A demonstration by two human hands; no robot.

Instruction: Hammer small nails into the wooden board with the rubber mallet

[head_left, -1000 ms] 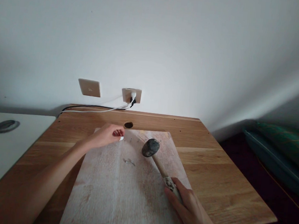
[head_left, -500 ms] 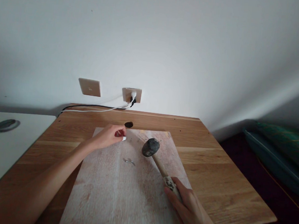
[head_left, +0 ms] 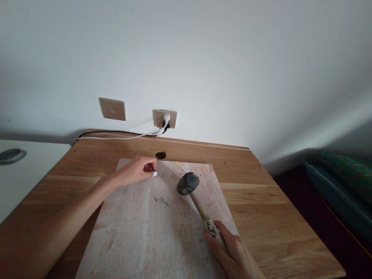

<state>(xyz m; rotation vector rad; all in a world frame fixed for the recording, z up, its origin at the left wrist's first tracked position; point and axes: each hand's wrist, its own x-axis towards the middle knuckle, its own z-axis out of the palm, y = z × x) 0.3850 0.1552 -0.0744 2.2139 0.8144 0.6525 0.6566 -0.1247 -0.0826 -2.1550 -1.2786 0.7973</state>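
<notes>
A pale whitewashed board (head_left: 150, 237) lies on a wooden table (head_left: 264, 217). My right hand (head_left: 230, 253) is closed round the wooden handle of a hammer (head_left: 196, 197); its dark round head rests near the board's far edge. My left hand (head_left: 137, 170) sits at the board's far left corner, fingertips pinched together on something small that I cannot make out. A small bent nail (head_left: 160, 201) lies loose on the board between my hands.
A cable hole (head_left: 160, 155) opens in the table behind the board. Wall sockets (head_left: 164, 118) hold plugs with white and black cords trailing left. A white surface (head_left: 8, 175) with a dark round object (head_left: 10, 156) adjoins the table's left. A green cushion (head_left: 353, 182) lies right.
My left hand's fingers have curled a little tighter and shifted slightly right at the board's far corner. The hammer and my right hand have hardly moved.
</notes>
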